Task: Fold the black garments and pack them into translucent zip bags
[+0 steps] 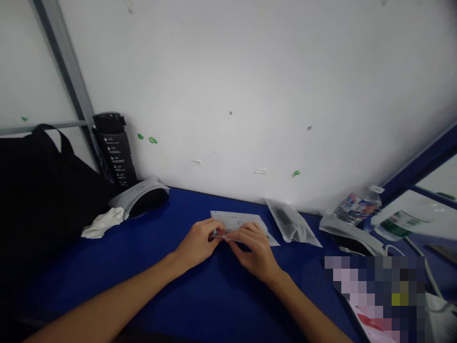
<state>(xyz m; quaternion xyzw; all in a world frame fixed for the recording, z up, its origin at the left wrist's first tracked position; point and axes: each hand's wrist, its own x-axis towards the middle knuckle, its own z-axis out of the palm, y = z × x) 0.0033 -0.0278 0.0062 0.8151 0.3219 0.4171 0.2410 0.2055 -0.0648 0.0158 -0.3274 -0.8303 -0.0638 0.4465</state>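
A translucent frosted zip bag (233, 220) lies in the middle of the blue table (171, 295), its near edge lifted toward me. My left hand (203, 240) pinches that edge between thumb and fingers. Right beside it, my right hand (253, 247) is closed on the same edge, thumb below and fingers above. The two sets of fingertips almost meet. Part of the bag is covered by my right hand, and I cannot make out what is inside it.
Against the wall stand a black water bottle (116, 152) and a filled pouch (148, 195), with a crumpled tissue (103, 223) and a black bag (46, 190) at left. To the right lie another zip bag (293, 221), a pouch (352, 233) and clear plastic bottles (357, 205).
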